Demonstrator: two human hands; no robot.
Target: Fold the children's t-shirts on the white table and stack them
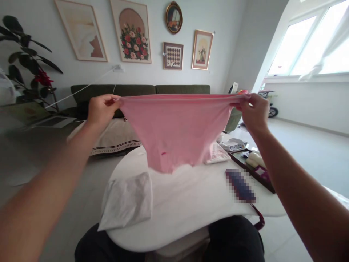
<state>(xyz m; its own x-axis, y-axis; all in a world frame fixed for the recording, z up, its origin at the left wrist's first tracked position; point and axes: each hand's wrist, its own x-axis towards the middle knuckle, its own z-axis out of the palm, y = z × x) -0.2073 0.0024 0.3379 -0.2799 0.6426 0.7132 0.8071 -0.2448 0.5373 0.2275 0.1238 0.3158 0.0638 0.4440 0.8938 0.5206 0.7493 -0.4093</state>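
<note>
My left hand (103, 111) and my right hand (253, 112) hold up a pink cotton garment (174, 131) by its top edge, stretched wide between them. The cloth hangs in a tapering shape above a white table (188, 207), with a small dark pink mark near its lower part. Below it on the table lies a folded white cloth (125, 202). Closer to my right hand, an obscured dark object (241, 185) rests with a dark red strap (257, 217) trailing over the table edge.
A dark tray (251, 171) holding assorted items and a white folded item (218, 154) lie at the table's far right. Behind stand a dark green sofa (140, 91), a leafy potted plant (29, 62) and framed pictures. My dark-clad knees show below the table's near edge.
</note>
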